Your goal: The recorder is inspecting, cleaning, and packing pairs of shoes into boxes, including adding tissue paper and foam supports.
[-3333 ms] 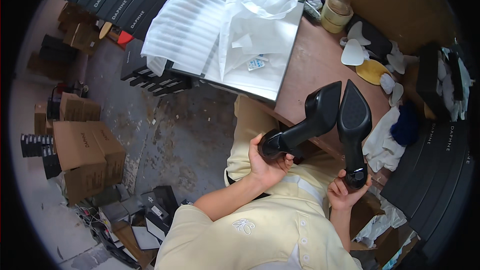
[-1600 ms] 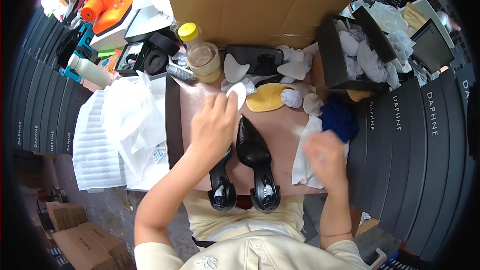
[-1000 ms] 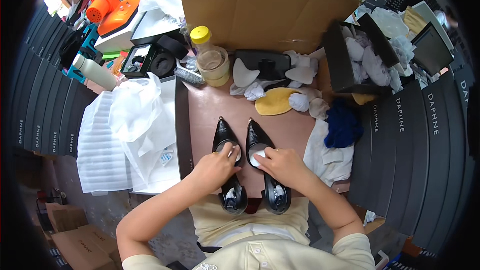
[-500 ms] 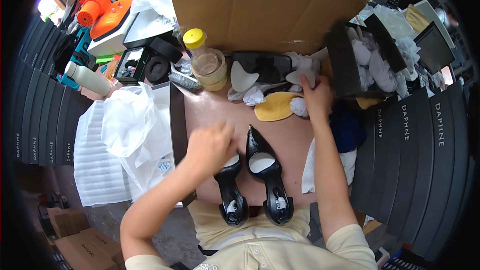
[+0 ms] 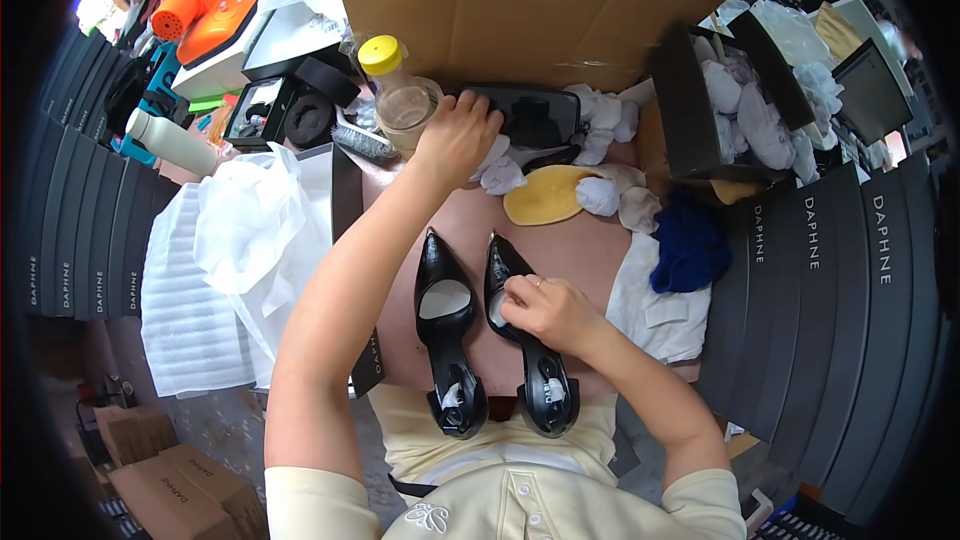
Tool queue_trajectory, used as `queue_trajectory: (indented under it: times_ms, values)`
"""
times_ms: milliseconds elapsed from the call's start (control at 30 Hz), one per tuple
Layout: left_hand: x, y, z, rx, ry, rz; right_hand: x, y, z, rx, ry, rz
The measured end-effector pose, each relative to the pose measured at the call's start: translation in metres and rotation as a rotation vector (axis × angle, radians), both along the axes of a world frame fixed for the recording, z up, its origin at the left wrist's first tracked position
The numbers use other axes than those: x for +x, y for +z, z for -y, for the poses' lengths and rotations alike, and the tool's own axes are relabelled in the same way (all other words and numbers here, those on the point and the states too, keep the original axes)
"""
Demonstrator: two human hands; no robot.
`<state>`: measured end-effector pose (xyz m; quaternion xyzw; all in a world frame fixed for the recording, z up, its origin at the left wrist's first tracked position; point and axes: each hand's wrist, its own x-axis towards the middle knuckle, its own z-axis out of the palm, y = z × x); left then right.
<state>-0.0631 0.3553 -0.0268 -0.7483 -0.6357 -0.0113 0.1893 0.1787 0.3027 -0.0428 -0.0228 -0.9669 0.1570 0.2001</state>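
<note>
Two black pointed high-heeled shoes lie side by side with their toes away from me: the left shoe (image 5: 447, 335) and the right shoe (image 5: 550, 395). My right hand (image 5: 552, 314) is closed in a pinch at the right shoe's opening. Its fingertips and whatever they hold are hidden there. My left hand (image 5: 458, 135) reaches past the left shoe, its fingers curled over a white pad (image 5: 496, 151) that shows only at one edge. A yellow cloth pad (image 5: 545, 195) with a paper ball (image 5: 597, 196) lies nearby.
A yellow-capped bottle (image 5: 381, 56) and a clear jar (image 5: 405, 115) stand beside my left hand. Behind are a black tray (image 5: 565, 105) and a cardboard sheet (image 5: 540, 10). White wrapping (image 5: 250, 230) lies left; white cloth (image 5: 650, 325) and blue cloth (image 5: 690, 245) lie right.
My right hand has come back from the far right, where it held a white pad, to the right shoe. My left hand has moved from the left shoe forward to the other white pad.
</note>
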Motion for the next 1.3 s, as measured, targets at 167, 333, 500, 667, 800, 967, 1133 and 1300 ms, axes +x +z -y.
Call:
queue_trajectory:
  times_ms: [167,333,500,667,800,967,1133,1300]
  values:
    - [0.016,0.033,0.037,0.063,-0.146,0.141,0.007,0.028,0.006,-0.069,-0.203,0.056]
    - [0.041,0.064,0.148,0.03,-0.092,0.328,0.012,0.009,-0.044,-0.399,-0.532,0.152]
    - [0.051,0.043,0.213,-0.244,-0.181,0.204,0.016,0.012,-0.073,0.041,-0.873,0.158]
    - [0.054,0.003,0.189,-0.223,-0.132,-0.027,0.022,-0.017,-0.083,0.154,-0.819,0.169]
    - [0.047,0.006,0.173,-0.289,-0.087,0.175,0.034,0.026,-0.052,-0.087,-0.674,-0.046]
    - [0.03,0.033,0.17,-0.374,0.166,0.502,0.039,0.065,-0.012,-0.834,-0.123,0.367]
    - [0.023,0.026,0.161,-0.471,0.162,0.703,0.026,0.028,0.009,-0.16,-0.03,0.159]
    - [0.023,0.022,0.157,-0.492,0.11,0.615,0.027,0.038,0.007,-0.441,-0.132,0.297]
